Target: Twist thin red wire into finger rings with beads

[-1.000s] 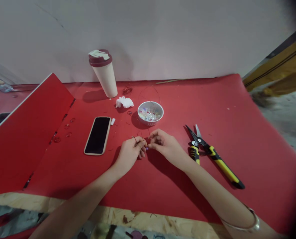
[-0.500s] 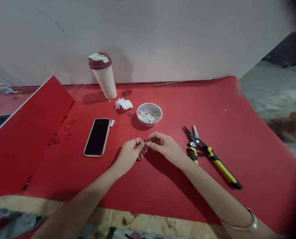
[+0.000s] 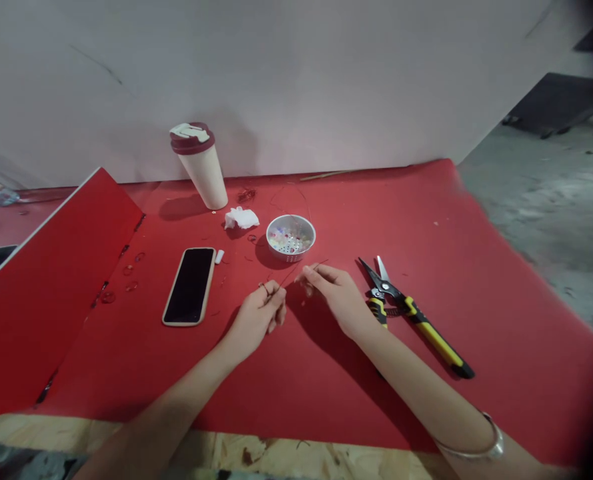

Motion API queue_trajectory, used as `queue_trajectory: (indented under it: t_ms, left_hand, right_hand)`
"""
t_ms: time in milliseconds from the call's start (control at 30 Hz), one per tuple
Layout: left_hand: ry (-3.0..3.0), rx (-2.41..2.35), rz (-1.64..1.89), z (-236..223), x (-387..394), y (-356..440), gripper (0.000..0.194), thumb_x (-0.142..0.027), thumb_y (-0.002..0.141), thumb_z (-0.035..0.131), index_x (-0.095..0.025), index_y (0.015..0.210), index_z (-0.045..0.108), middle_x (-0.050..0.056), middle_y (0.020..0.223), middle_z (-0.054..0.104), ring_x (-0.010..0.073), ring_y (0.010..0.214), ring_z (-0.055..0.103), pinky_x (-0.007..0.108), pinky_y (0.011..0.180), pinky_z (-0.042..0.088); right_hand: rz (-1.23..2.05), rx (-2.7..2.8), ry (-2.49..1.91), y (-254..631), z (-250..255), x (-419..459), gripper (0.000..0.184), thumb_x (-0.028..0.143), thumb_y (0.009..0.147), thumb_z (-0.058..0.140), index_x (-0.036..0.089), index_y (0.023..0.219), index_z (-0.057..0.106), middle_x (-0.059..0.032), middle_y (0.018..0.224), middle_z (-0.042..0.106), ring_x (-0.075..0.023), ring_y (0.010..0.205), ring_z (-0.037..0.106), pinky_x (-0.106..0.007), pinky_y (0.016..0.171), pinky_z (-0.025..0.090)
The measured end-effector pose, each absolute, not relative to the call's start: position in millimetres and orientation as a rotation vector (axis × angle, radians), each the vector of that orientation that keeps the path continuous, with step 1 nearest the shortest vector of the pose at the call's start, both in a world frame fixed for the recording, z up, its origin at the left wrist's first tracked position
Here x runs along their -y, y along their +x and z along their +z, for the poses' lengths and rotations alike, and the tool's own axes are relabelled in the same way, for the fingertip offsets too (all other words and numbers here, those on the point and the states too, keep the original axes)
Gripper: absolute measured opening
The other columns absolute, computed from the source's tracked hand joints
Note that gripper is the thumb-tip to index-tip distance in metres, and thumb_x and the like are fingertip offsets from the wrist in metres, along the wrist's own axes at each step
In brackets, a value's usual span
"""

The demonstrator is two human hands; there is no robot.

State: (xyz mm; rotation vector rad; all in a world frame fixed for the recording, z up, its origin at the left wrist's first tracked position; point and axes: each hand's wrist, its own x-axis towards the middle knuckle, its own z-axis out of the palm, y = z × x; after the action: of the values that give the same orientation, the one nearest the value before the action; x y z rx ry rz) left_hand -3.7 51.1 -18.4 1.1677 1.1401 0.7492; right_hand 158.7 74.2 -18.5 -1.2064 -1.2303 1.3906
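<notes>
- Red sheet (image 3: 101, 360) covers the bench; hands work at its centre, just above the near edge.
- Left hand (image 3: 256, 317): fingers curled in, pinching a thin dark wire (image 3: 320, 263) beside a small wire loop (image 3: 264, 289) at the fingertips.
- Right hand (image 3: 334, 297): thumb and index close together at the wire; too fine to tell if they grip it.
- Wire spans the gap between the hands, free end poking out past the right fingertips.
- Step in hand, my read: fine finger work on the wire, no tool in use.
- Next move, my read: calls for steady control of that free end.
- Ahead of the hands: perforated bowl (image 3: 290, 239) of mixed beads (image 3: 289, 239), crumpled tissue (image 3: 240, 218), cream tumbler (image 3: 201, 177) with maroon lid.
- Left of the left hand: phone (image 3: 189, 287) in tan case, screen dark; small wire rings (image 3: 129, 270) farther out.
- Right of the right hand: snips (image 3: 416, 317) with yellow-and-black handles, blades open.
- Metal bangle (image 3: 469, 450) on the right wrist.
- Brands, labels: nothing readable.
</notes>
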Motion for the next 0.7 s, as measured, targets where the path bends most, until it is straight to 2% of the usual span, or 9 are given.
queue_trajectory:
  t_ms: [133,233,333,433,567,700]
  left_hand:
    - [1.165,-1.084,0.739,-18.7,-50.8,-3.8,0.033,-0.045,0.087,0.043,-0.019,0.068,0.037,-0.008,0.051,0.035,0.0049,0.042,0.024,0.019,0.041,0.018]
    - [1.166,-1.052,0.730,-19.0,-50.4,-3.9,0.033,-0.046,0.088,0.042,-0.019,0.068,0.037,-0.008,0.051,0.032,0.0056,0.043,0.022,0.020,0.041,0.017]
    - [1.150,-1.042,0.716,-18.4,-50.1,-4.0,0.034,-0.047,0.087,0.044,-0.020,0.068,0.036,-0.009,0.051,0.030,0.0056,0.042,0.020,0.021,0.042,0.016]
    - [1.146,-1.026,0.681,-16.6,-50.1,-4.2,0.036,-0.048,0.085,0.046,-0.019,0.067,0.036,-0.009,0.052,0.029,0.0049,0.042,0.020,0.021,0.042,0.014]
    - [1.158,-1.026,0.638,-15.2,-51.2,-5.5,0.037,-0.050,0.084,0.047,-0.019,0.067,0.038,-0.009,0.050,0.030,0.0044,0.041,0.020,0.020,0.041,0.014]
    - [1.133,-1.016,0.607,-15.8,-54.0,-7.4,0.035,-0.051,0.083,0.046,-0.019,0.069,0.040,-0.010,0.044,0.033,0.0040,0.037,0.019,0.019,0.039,0.014]
  right_hand:
    - [1.329,1.149,-1.217,158.5,-15.6,-75.1,0.032,0.048,0.080,0.057,0.018,0.074,0.066,0.0022,0.059,0.049,-0.0138,0.059,0.049,-0.027,0.058,0.044]
    - [1.242,1.191,-1.216,159.9,-15.6,-75.6,0.028,0.044,0.081,0.057,0.019,0.082,0.069,0.0028,0.059,0.050,-0.0141,0.064,0.051,-0.028,0.067,0.043]
    - [1.187,1.190,-1.185,160.8,-16.3,-75.4,0.026,0.042,0.081,0.058,0.019,0.076,0.069,0.0020,0.061,0.054,-0.0143,0.070,0.054,-0.029,0.075,0.041]
    - [1.276,1.079,-1.133,160.8,-16.0,-75.4,0.024,0.042,0.078,0.062,0.020,0.077,0.070,0.0006,0.066,0.061,-0.0126,0.065,0.053,-0.028,0.069,0.043]
    - [1.458,0.923,-1.020,161.2,-13.9,-76.3,0.023,0.039,0.074,0.066,0.020,0.086,0.071,-0.0039,0.084,0.069,-0.0098,0.057,0.050,-0.027,0.061,0.044]
    - [1.498,0.845,-0.964,162.0,-11.9,-77.4,0.022,0.038,0.071,0.069,0.020,0.082,0.072,-0.0038,0.079,0.069,-0.0082,0.054,0.048,-0.025,0.059,0.045]
